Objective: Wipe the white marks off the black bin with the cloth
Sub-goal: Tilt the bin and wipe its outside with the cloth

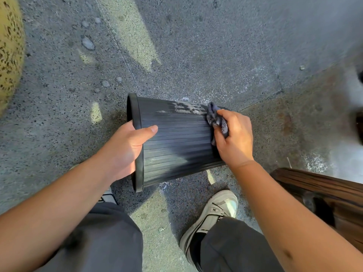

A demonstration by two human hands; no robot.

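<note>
1. floor (196,46): speckled grey stone slabs with thin joints, sunlit patches and white powdery smears near the bin.
2. bin (176,146): black, ribbed, tapered plastic with a thick round rim, tipped on its side, mouth to the left; its inside is hidden.
3. left hand (125,148): fingers curled over the rim into the mouth, thumb flat on the ribs.
4. right hand (233,138): fingers closed on the cloth, near the base.
5. marks (186,107): flaky white patch on the upper wall.
6. cloth (217,120): dark, nubby, crumpled, touching the ribs beside the marks.
</note>
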